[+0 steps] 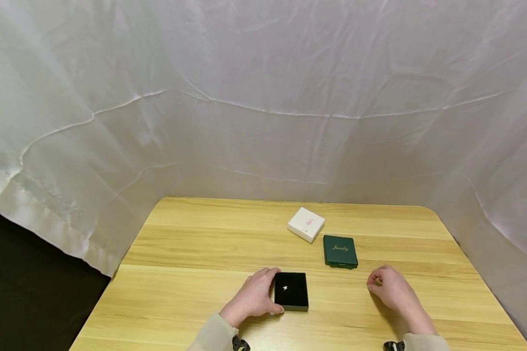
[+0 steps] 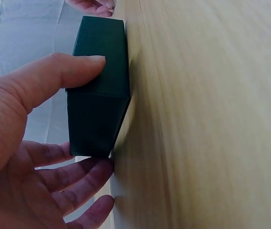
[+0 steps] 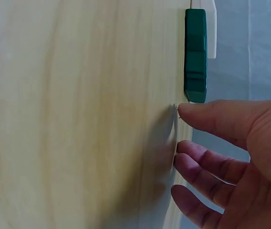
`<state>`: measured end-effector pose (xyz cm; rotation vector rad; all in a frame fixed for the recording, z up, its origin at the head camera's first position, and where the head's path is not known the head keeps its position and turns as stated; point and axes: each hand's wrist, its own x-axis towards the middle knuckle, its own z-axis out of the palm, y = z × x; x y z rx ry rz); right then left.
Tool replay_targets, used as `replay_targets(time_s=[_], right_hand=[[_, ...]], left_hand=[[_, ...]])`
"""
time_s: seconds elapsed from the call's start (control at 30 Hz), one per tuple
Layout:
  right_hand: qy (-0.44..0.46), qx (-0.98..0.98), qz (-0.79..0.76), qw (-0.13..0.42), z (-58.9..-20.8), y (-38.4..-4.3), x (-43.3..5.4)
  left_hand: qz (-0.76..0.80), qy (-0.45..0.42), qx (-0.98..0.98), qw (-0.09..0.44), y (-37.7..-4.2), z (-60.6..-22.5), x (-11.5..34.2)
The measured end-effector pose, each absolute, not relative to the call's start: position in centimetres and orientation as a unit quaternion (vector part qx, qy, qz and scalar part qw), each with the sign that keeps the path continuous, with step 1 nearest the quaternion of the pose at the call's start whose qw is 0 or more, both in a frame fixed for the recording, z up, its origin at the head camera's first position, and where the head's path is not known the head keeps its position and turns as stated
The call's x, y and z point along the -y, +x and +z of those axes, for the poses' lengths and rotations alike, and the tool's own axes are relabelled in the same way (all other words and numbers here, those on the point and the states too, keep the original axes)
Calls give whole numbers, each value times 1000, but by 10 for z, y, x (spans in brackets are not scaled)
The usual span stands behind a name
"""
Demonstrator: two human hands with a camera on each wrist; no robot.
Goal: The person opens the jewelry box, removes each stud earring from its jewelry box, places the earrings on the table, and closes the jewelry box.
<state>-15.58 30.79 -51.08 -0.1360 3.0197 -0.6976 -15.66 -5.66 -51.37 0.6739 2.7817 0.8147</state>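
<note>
A dark green square box sits on the table with its black inside facing up. On that black surface lies a small silvery star-shaped piece, near the left side. My left hand holds the box from the left, its thumb against the near wall and fingers around the far left corner. To the right, my right hand hovers low over the table with thumb and forefinger brought together. A tiny thin thing shows at the thumb's tip; I cannot tell its kind.
A closed green case with gold "Jewelry" lettering lies beyond the hands, between them. Behind it, to the left, is a white box with a pink print. Pale cloth hangs around the wooden table.
</note>
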Motion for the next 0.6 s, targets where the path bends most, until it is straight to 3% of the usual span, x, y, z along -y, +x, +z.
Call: replay_targets(time_s=[0.6], right_hand=[[-47, -967, -244, 50, -496, -158, -308]], left_hand=[[272, 229, -931, 79, -156, -513, 57]])
